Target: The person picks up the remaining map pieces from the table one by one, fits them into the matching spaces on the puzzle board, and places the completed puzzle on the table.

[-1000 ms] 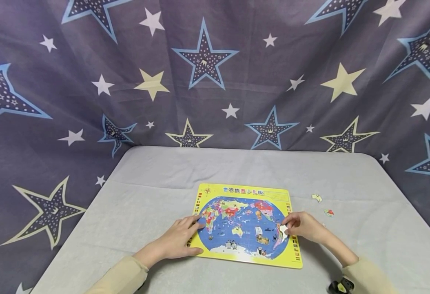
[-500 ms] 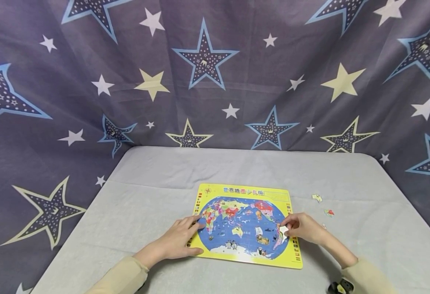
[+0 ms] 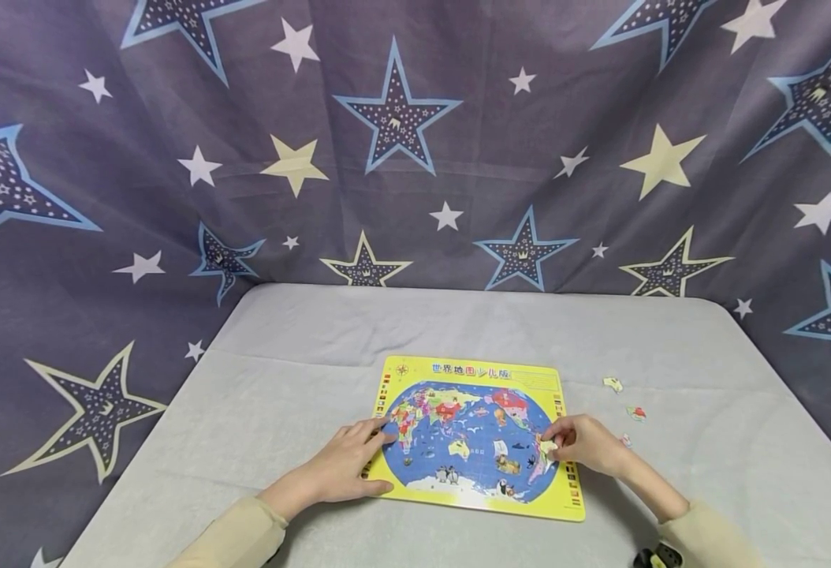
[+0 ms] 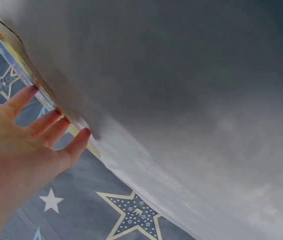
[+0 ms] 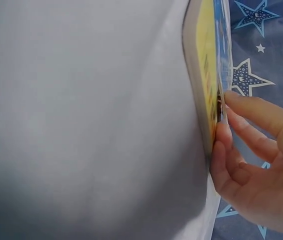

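Note:
A yellow-bordered world map puzzle board lies flat on the grey-covered table. My left hand rests along its left edge with fingers spread, the fingertips on the border and map; the left wrist view shows the same fingers stretched over the board's edge. My right hand is at the board's right side. Its thumb and fingers pinch a small pale-yellow puzzle piece over South America on the map. In the right wrist view the piece is seen edge-on, close over the board, partly hidden by the fingertips.
To the right of the board lie loose puzzle pieces: a pale-yellow one, a red and green one, and a small pinkish one beside the right hand. A star-patterned curtain hangs behind the table.
The pinched piece looked white before and now shows pale yellow, at nearly the same spot on the map. My right hand has shifted slightly; my left hand has stayed in place.

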`<state>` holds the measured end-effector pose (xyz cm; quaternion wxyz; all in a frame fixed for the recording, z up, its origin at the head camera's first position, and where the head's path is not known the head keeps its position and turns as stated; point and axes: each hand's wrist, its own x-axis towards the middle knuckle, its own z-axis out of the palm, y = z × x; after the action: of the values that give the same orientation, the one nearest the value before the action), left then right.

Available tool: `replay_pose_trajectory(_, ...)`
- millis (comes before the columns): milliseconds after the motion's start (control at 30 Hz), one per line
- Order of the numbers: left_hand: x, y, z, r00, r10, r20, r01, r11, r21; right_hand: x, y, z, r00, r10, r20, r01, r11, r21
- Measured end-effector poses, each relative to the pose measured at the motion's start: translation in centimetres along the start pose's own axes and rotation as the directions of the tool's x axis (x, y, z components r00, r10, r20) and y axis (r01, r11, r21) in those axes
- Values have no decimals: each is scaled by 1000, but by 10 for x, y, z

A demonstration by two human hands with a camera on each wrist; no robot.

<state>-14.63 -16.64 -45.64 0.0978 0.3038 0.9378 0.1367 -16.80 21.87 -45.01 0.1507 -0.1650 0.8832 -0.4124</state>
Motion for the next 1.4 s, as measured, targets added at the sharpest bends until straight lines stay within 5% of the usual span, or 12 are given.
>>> replay_pose_trajectory(1400, 0, 0, 1, 999, 25, -28, -24, 999, 36, -1, 2, -1, 999, -40, 4, 40, 999, -15)
